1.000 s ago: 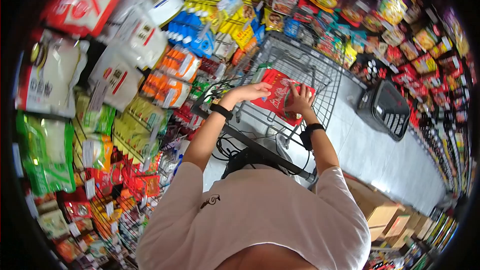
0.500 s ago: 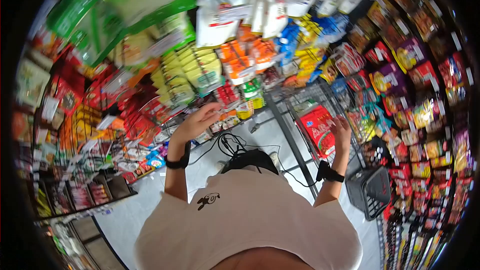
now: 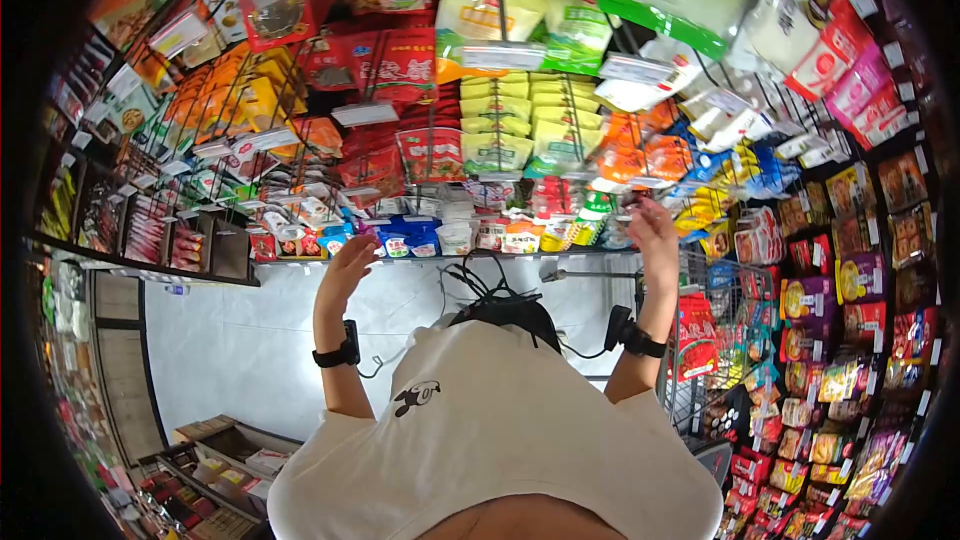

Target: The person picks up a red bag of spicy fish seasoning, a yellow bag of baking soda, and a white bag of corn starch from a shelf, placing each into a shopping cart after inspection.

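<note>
My left hand (image 3: pixel 349 265) is raised over the floor, fingers apart and slightly bent, holding nothing. Just beyond its fingertips stand blue and white pouches (image 3: pixel 408 237) on the bottom shelf. My right hand (image 3: pixel 655 240) is also empty, its fingers loosely spread in front of the shelf. Near it hang orange packets (image 3: pixel 668 156) and yellow packets (image 3: pixel 708 202). Between the two hands, pale yellow packets (image 3: pixel 497 152) hang in rows on hooks. A black band is on each wrist.
A wire shopping cart (image 3: pixel 684 395) stands to my right with a red package (image 3: pixel 697 338) in it. Noodle packs (image 3: pixel 805 302) fill the right wall. Dark shelf bins (image 3: pixel 232 252) are at left, and a low display box (image 3: pixel 235 437) is behind at lower left. Cables (image 3: pixel 484 282) hang before me.
My view has turned left along the shelves, so the cart now sits farther right and lower. My right hand has gone from over the red package to the shelf front. Both hands stay empty.
</note>
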### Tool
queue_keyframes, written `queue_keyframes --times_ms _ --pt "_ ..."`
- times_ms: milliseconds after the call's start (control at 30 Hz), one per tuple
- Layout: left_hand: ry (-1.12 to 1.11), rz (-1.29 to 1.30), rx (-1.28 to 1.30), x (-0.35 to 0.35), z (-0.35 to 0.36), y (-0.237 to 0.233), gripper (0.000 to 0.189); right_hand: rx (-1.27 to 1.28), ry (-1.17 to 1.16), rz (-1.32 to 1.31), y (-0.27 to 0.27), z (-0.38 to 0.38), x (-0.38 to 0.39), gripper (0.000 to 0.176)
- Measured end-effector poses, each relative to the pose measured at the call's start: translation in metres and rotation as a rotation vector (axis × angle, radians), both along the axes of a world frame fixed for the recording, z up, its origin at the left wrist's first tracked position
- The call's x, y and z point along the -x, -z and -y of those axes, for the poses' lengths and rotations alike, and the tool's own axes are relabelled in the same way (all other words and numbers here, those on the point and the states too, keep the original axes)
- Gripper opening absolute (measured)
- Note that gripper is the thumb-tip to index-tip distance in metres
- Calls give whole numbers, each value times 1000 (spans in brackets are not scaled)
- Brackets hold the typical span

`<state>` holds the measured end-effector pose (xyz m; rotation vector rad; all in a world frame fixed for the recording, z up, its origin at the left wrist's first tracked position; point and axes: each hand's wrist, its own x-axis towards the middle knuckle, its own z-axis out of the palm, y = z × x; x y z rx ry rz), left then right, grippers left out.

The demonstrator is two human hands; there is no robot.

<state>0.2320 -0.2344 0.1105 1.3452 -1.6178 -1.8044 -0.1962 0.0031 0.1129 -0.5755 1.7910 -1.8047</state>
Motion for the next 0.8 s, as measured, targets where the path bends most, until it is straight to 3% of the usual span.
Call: queue_keyframes --times_ms 200,333,467,600,800 --pt "67 -22 156 22 16 -2 35 -155 -258 -33 -18 38 -33 35" --pt "90 -70 233 51 18 -16 34 -139 -313 -43 -7 38 -10 34" --pt "29 -125 174 68 16 -13 33 -231 -174 81 11 55 16 29" --pt "-9 -102 216 76 13 1 35 -236 -232 51 35 94 31 27" --pt "-81 -72 169 60 4 -10 34 -228 -439 -179 20 160 16 29"
